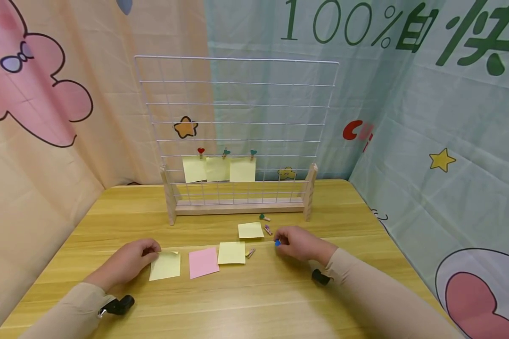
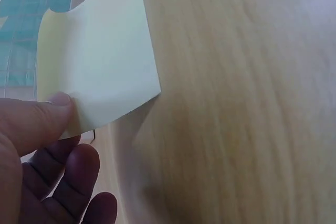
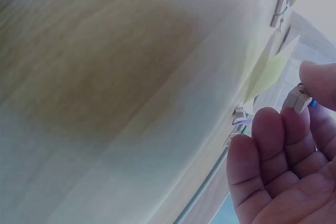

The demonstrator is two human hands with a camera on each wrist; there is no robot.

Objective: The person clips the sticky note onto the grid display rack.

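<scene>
My left hand [image 1: 129, 261] pinches the upper left corner of a yellow sticky note [image 2: 100, 51] between thumb and fingers, and the note tilts up off the wood in the left wrist view. My right hand [image 1: 299, 242] holds a small wooden clothespin [image 3: 298, 99] with a blue top between thumb and fingertips, over the right part of the table. Between the hands lie a pink sticky note [image 1: 203, 262] and two more yellow notes, one nearer [image 1: 232, 253] and one farther back. Beside them are a yellow clothespin [image 1: 250, 253], a purple clothespin [image 1: 268, 230] and a green clothespin [image 1: 265, 217].
A white wire grid [image 1: 242, 104] stands in a wooden base [image 1: 239, 208] at the table's back. Three yellow notes [image 1: 242, 169] hang on it from one red and two teal clothespins. Printed curtains [image 1: 407, 141] enclose the wooden table [image 1: 220, 306].
</scene>
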